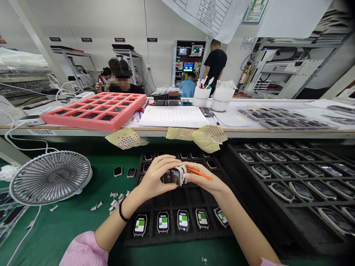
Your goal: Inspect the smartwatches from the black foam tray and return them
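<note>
**Left hand** (156, 178): curled almost shut, fingers wrapped round one side of a white-cased smartwatch (177, 175), which it has firm hold of.

**Right hand** (204, 181): mostly closed, fingertips pressed against the watch's other side. An orange stylus (200, 172) projects from these fingers and seems to be held there, though the fingers hide the grip.

**Location of watch:** between the hands, raised above a black foam tray (177, 242). Its dark screen faces the camera at an angle.

**Nearby:** five watches (163, 222) with green-and-white screens, in the tray's near row; a second black tray (305, 225) of watches, right; paper scraps (116, 201) and a white desk fan (50, 177) on a green mat (69, 229), left.

**Wear:** black wristband (121, 212), left wrist; pink sleeve (83, 251).

**Beyond:** on a bench, a red tray (130, 99), ruled form (173, 116) and two white cups (202, 96); a seated co-worker (124, 88) behind it.
</note>
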Tool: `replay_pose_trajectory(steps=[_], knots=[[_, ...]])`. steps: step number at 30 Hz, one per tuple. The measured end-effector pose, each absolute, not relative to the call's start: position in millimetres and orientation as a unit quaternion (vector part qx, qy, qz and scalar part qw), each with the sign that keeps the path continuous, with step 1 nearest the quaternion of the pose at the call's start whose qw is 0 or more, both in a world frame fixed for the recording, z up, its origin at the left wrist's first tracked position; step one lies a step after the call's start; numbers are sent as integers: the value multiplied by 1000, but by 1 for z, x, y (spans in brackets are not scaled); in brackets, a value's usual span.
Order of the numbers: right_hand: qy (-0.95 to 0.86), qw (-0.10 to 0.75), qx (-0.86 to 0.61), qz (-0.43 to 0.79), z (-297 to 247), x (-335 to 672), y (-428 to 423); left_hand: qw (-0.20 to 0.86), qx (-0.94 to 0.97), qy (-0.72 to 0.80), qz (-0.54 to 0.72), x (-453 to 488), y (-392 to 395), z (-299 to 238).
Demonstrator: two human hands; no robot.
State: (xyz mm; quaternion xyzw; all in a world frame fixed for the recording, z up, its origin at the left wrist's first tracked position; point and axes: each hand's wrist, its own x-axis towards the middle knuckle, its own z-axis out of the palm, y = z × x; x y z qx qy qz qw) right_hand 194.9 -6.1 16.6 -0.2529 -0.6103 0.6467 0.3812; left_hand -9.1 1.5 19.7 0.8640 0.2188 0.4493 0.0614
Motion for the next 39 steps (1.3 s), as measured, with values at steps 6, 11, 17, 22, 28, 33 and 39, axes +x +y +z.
replay_pose_trajectory(steps=[6, 11, 17, 22, 28, 33, 39], knots=[[-580, 428, -262, 642, 12, 190, -6, 72, 861, 215, 455, -8, 1, 19], [-576, 426, -248, 652, 19, 188, -11, 59, 860, 200, 466, -7, 0, 19], [-566, 436, -260, 649, 20, 182, -16, 69, 858, 205, 466, -6, -1, 17], [-581, 449, -265, 625, 21, 179, -19, 88, 850, 192, 482, -4, -1, 16], [-613, 450, -280, 586, 27, 179, -21, 95, 846, 208, 482, -4, 0, 16], [-611, 528, -246, 536, 34, 202, -18, 130, 835, 242, 477, -11, -1, 20], [-642, 578, -246, 440, 41, 217, -27, 191, 814, 290, 466, -14, -3, 20]])
